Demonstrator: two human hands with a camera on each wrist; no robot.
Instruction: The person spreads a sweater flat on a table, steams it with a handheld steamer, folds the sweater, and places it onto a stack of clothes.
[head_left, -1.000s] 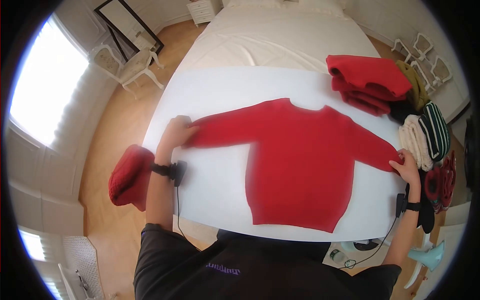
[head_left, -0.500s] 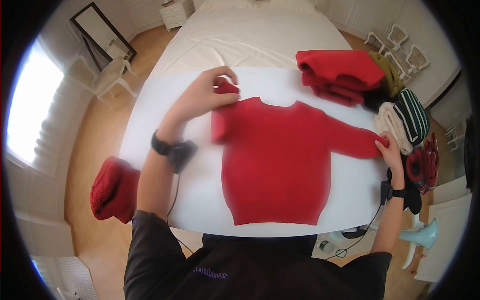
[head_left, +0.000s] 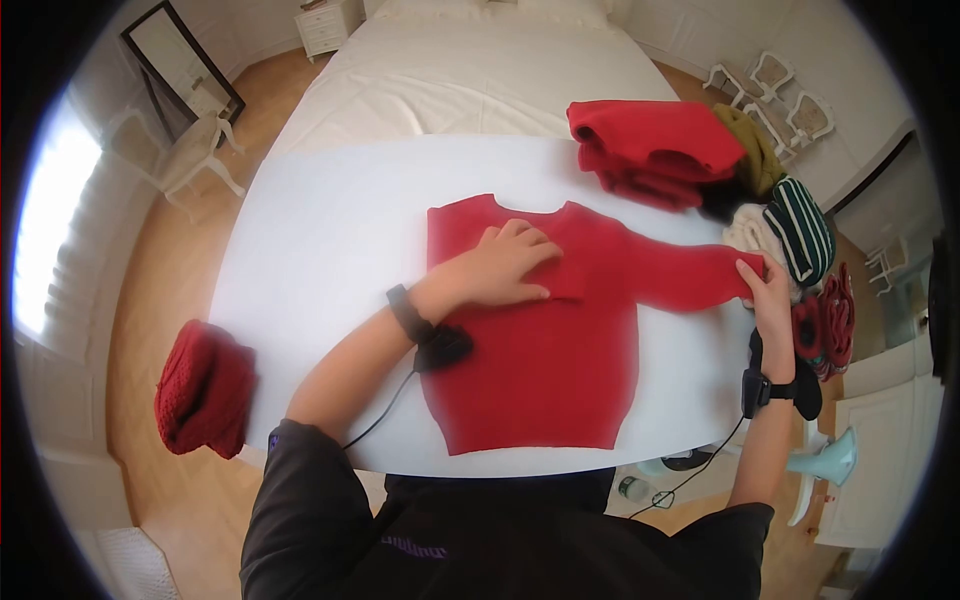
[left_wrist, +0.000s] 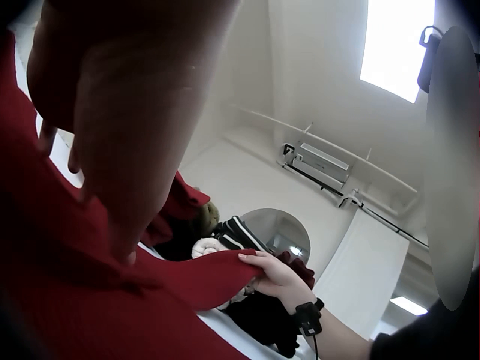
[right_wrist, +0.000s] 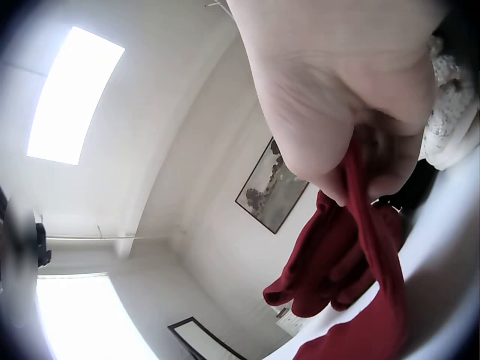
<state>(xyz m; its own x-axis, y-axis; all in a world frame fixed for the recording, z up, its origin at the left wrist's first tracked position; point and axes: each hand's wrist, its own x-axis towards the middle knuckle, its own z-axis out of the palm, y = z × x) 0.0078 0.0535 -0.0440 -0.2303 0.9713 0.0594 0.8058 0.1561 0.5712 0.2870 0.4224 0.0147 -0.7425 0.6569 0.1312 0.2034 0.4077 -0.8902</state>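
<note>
A red sweater [head_left: 540, 370] lies spread on the white board, its left sleeve folded across the chest. The left hand [head_left: 497, 264] rests on that folded sleeve near the neckline, fingers spread and slightly bent; in the left wrist view the same hand [left_wrist: 142, 112] hangs over the red cloth. At the other side, the right hand [head_left: 770, 292] pinches the cuff of the outstretched right sleeve [head_left: 690, 275]. The right wrist view shows the cloth [right_wrist: 375, 247] held between thumb and fingers of the right hand [right_wrist: 345, 97].
Folded red garments [head_left: 660, 145], an olive one [head_left: 752, 145], a cream one [head_left: 755, 235] and a striped one [head_left: 800, 232] line the board's right edge. A red knitted item [head_left: 205, 390] sits at the left edge. Beyond the board [head_left: 300, 240] is a bed [head_left: 480, 75].
The left hand has carried its sleeve inward over the chest and come down on the sweater. The right hand still holds the other cuff. The head view has shifted.
</note>
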